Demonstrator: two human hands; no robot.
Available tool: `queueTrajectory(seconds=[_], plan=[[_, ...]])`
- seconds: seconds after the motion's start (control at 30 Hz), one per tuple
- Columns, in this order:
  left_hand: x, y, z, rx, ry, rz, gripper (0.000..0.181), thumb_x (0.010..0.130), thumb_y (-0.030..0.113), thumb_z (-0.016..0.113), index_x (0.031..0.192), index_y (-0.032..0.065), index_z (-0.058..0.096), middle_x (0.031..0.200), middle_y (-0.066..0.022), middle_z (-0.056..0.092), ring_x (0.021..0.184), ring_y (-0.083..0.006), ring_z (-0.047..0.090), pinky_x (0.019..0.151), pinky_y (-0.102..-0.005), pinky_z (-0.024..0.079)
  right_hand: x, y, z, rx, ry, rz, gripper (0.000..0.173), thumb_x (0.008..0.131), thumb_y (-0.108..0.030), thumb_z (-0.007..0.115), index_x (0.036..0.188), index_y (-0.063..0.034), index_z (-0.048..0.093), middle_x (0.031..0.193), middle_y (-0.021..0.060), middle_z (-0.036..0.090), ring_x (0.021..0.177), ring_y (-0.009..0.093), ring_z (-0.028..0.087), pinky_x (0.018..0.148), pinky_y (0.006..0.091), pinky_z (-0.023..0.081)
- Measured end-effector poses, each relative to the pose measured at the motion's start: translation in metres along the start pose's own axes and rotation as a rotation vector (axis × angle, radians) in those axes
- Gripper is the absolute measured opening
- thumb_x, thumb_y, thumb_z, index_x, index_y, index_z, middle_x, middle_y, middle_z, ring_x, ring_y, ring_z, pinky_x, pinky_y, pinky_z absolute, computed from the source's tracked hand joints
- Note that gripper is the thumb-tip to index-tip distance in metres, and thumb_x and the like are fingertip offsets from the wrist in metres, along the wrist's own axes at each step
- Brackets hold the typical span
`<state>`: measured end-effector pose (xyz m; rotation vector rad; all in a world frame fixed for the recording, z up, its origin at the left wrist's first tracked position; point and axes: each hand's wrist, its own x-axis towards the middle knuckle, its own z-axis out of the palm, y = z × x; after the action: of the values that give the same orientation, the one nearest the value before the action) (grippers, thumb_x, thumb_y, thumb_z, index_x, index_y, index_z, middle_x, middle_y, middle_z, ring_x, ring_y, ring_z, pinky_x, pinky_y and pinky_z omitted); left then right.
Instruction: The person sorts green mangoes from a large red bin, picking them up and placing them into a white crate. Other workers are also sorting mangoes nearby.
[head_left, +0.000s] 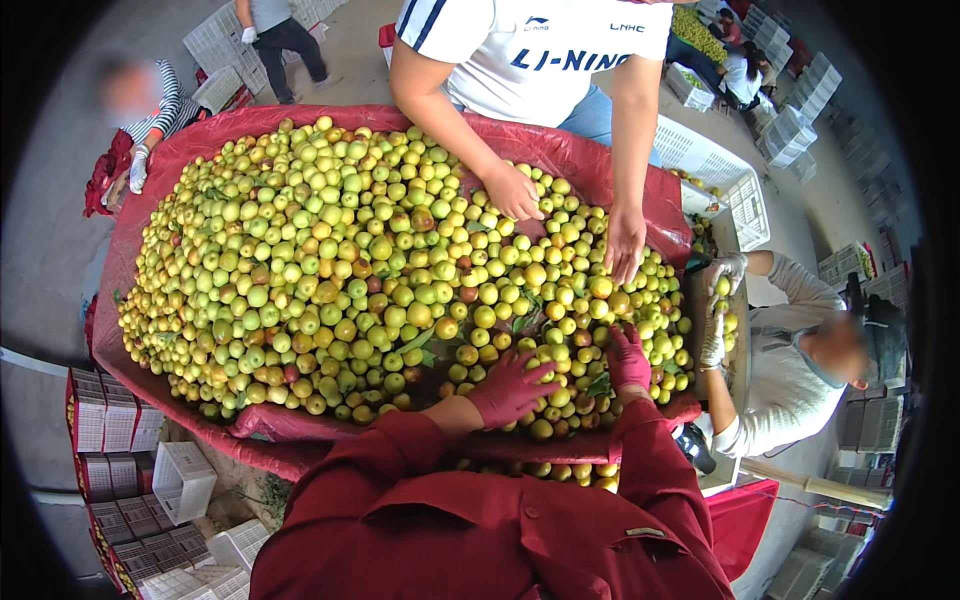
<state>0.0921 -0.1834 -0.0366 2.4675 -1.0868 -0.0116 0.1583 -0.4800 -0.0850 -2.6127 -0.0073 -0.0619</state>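
A large heap of green and yellow jujube-like fruit (300, 255) lies on a table lined with red plastic sheeting (120, 225). My left hand (514, 386), in a dark pink glove, rests palm down on the fruit near the table's near edge, its fingers spread. To its right my right hand (628, 360), gloved alike, reaches into the fruit with its fingers pointing away from me; whether a fruit is under its fingers cannot be told. Green leaves (598, 384) lie among the fruit between the two hands. More fruit (562, 471) shows below the near edge, close to my body.
Across the table a co-worker's bare hands (514, 191) touch the fruit. At the right end another co-worker's gloved hands (712, 337) hold fruit. White plastic crates (184, 480) stand lower left, another crate (739, 195) upper right. A person (169, 112) is beyond the left end.
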Motion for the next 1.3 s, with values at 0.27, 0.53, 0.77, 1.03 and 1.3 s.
queueTrajectory(seconds=[0.27, 0.53, 0.77, 1.03, 1.3], plan=[[-0.057, -0.08, -0.039, 0.42, 0.072, -0.518, 0.019, 0.086, 0.009, 0.057, 0.104, 0.0088, 0.066, 0.104, -0.0081, 0.062, 0.092, -0.0279, 0.06, 0.077, -0.041, 0.052, -0.061, -0.017, 0.01, 0.637, 0.126, 0.213, 0.03, 0.085, 0.001, 0.065, 0.113, -0.0098, 0.069, 0.112, 0.0063, 0.068, 0.101, 0.017, 0.063, 0.089, 0.031, 0.05], [-0.063, -0.061, -0.039, -0.062, 0.296, -0.681, 0.029, 0.078, 0.028, 0.071, 0.102, 0.0143, 0.063, 0.103, -0.0086, 0.063, 0.098, -0.0318, 0.062, 0.079, -0.0437, 0.053, -0.103, -0.125, 0.008, 1.115, -0.527, 0.303, 0.024, 0.092, -0.006, 0.064, 0.114, -0.0097, 0.069, 0.107, -0.0017, 0.069, 0.091, 0.007, 0.061, 0.077, 0.025, 0.051], [-0.034, -0.059, -0.057, -0.068, -0.381, -0.768, 0.038, 0.077, 0.039, 0.074, 0.107, 0.0156, 0.065, 0.106, -0.0097, 0.067, 0.093, -0.0325, 0.066, 0.079, -0.0432, 0.054, -0.111, -0.141, 0.013, 1.167, -0.608, 0.365, 0.02, 0.093, -0.012, 0.066, 0.113, -0.008, 0.07, 0.107, -0.0006, 0.07, 0.088, 0.007, 0.063, 0.077, 0.0241, 0.051], [-0.052, -0.037, -0.063, -1.154, 0.001, -0.576, 0.055, 0.08, 0.005, 0.073, 0.133, 0.008, 0.058, 0.129, -0.0026, 0.061, 0.112, -0.0122, 0.059, 0.094, -0.026, 0.048, -0.109, -0.127, 0.0, 1.473, -0.617, 0.493, 0.03, 0.096, -0.01, 0.061, 0.126, -0.0072, 0.061, 0.098, 0.003, 0.068, 0.07, 0.011, 0.061, 0.058, 0.0246, 0.049], [-0.028, 0.007, -0.068, -0.622, 0.082, -0.392, 0.051, 0.077, 0.01, 0.08, 0.124, 0.0074, 0.062, 0.116, -0.0055, 0.068, 0.104, -0.0153, 0.064, 0.093, -0.0298, 0.05, -0.097, -0.155, 0.004, 1.573, -0.705, 0.338, 0.053, 0.097, -0.022, 0.064, 0.145, -0.012, 0.042, 0.099, 0.0019, 0.063, 0.074, 0.01, 0.058, 0.057, 0.0241, 0.045]])
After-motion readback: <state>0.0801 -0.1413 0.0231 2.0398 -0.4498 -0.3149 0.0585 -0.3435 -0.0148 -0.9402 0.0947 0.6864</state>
